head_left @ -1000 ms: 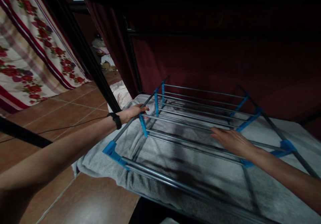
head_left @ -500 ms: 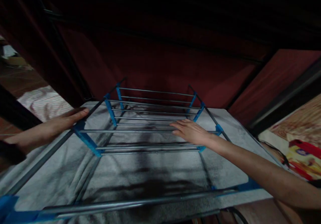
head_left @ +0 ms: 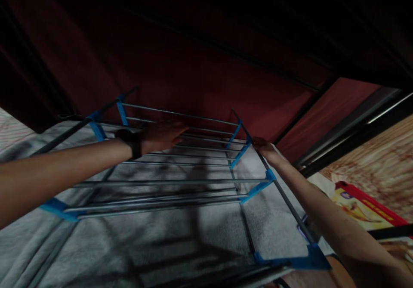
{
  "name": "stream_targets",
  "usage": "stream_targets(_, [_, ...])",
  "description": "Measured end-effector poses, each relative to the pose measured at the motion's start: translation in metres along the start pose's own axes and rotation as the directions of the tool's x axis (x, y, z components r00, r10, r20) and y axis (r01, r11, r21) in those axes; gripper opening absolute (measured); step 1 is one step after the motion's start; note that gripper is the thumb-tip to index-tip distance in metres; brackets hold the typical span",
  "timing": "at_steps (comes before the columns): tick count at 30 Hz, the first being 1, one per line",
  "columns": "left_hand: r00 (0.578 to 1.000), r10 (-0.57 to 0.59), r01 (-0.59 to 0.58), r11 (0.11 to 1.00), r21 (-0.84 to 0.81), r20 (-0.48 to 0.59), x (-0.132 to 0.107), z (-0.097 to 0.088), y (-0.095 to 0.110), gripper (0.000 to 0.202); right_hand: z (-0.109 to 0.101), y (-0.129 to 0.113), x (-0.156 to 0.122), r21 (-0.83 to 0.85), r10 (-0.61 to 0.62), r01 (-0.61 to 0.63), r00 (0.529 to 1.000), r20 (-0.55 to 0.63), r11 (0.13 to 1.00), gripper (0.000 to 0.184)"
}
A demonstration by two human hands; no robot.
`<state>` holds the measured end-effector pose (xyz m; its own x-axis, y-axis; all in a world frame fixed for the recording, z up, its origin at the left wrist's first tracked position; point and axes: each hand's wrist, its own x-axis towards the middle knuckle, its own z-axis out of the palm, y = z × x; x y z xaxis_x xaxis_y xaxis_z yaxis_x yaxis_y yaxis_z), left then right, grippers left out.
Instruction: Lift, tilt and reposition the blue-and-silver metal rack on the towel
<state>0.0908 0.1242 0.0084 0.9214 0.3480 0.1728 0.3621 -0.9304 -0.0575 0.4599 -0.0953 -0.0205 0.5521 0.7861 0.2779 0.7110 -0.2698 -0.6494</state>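
Note:
A metal rack of grey rods with blue plastic joints lies on a grey towel. My left hand, a black band on its wrist, reaches across the rack and lies flat on the far rods with fingers stretched out. My right hand is at the rack's right side rail near a blue joint, and its fingers seem curled on the rail. The light is dim and the picture is blurred.
A dark red cloth wall rises right behind the rack, with black frame bars above. To the right lie a red-edged printed sheet and a patterned fabric. The towel runs off to the left.
The view has swung right. My left hand moved from the rack's left rail to the far rods. My right hand left the middle rods and went to the right rail.

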Motion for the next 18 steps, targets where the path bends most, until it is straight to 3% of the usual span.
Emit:
stream_targets(3, [0.999,0.032,-0.032,0.999,-0.003,0.033,0.034,0.026,0.008,0.05,0.011,0.005,0.007,-0.003,0.027,-0.027,0.997,0.076,1.0,0.05])
stream_targets(6, [0.998,0.053,-0.052,0.998,-0.018,0.033,0.05,0.041,0.008,0.044,0.017,0.013,0.015,-0.034,0.063,-0.06,0.994,0.09,0.998,0.056])
stream_targets(11, [0.997,0.029,-0.025,0.998,-0.058,0.075,0.051,0.045,0.007,0.035,0.019,0.029,0.019,-0.121,0.051,-0.041,0.995,0.082,0.992,0.053])
stream_targets(18, [0.997,0.073,-0.073,0.994,-0.081,-0.01,0.052,0.051,-0.002,0.032,0.024,0.041,0.024,-0.118,0.002,0.009,0.996,0.092,0.993,0.055])
